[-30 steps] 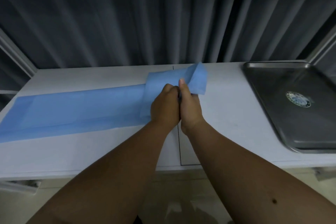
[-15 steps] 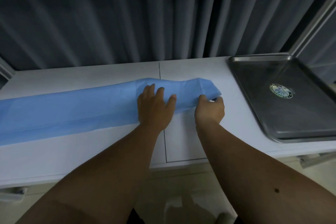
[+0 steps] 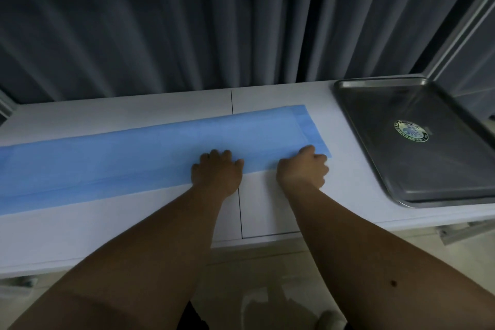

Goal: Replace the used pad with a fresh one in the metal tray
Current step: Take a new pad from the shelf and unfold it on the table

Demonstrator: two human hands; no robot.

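Note:
A long blue pad point(image 3: 134, 158) lies flat across the white table point(image 3: 348, 187), running from the left edge to near the metal tray. My left hand point(image 3: 217, 172) rests on the pad's near edge with fingers curled down onto it. My right hand point(image 3: 304, 167) sits at the pad's near right corner, fingers bent and pinching that edge. The metal tray point(image 3: 356, 120) stands at the right of the table, with nothing in it but a round green and white sticker point(image 3: 411, 130).
A dark pleated curtain point(image 3: 214, 21) hangs right behind the table. Metal frame bars point(image 3: 460, 32) rise at the far right. A seam point(image 3: 237, 169) runs front to back across the table top. The floor shows below the table's front edge.
The folded-over right end of the pad has been unrolled and laid flat to the right. My hands, together at first, moved apart and down onto the pad's near edge.

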